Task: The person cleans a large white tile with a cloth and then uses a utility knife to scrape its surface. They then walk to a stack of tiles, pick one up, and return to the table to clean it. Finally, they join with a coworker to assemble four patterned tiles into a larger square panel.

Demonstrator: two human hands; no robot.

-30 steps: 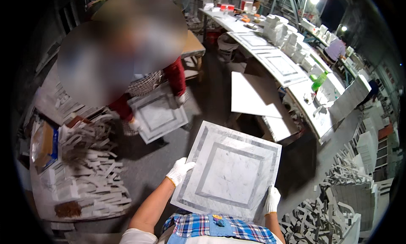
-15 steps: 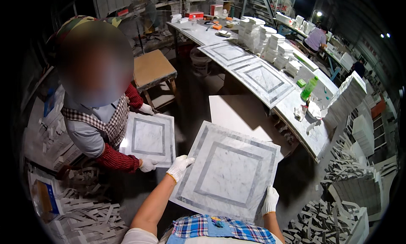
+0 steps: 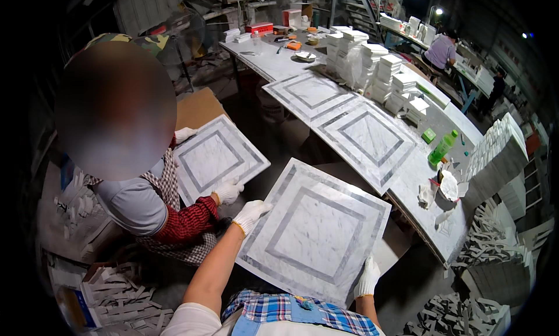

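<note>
Between my two hands I carry a square marble tile [image 3: 317,231], white with grey veins and inlaid grey bands forming nested squares. My left hand [image 3: 252,216], in a white knit glove, grips its left edge with the thumb on top. At the lower right edge, my right hand [image 3: 367,276], gloved the same way, clasps the tile; its fingers are partly hidden beneath. To my left a co-worker holds a similar marble tile [image 3: 212,154] in white gloves. Two more banded marble tiles [image 3: 368,137] lie along the workbench ahead.
The long workbench [image 3: 428,228] carries stacks of white tile pieces [image 3: 387,77], a green bottle [image 3: 443,148] and a white bowl [image 3: 449,186]. A wooden stool [image 3: 201,107] stands behind the co-worker's tile. Heaps of stone strips [image 3: 460,315] lie on both sides. Another person [image 3: 441,50] sits far right.
The co-worker has turned and leaned in, raising and rotating their tile toward the stool. My view has shifted slightly; both my hands keep hold of my tile.
</note>
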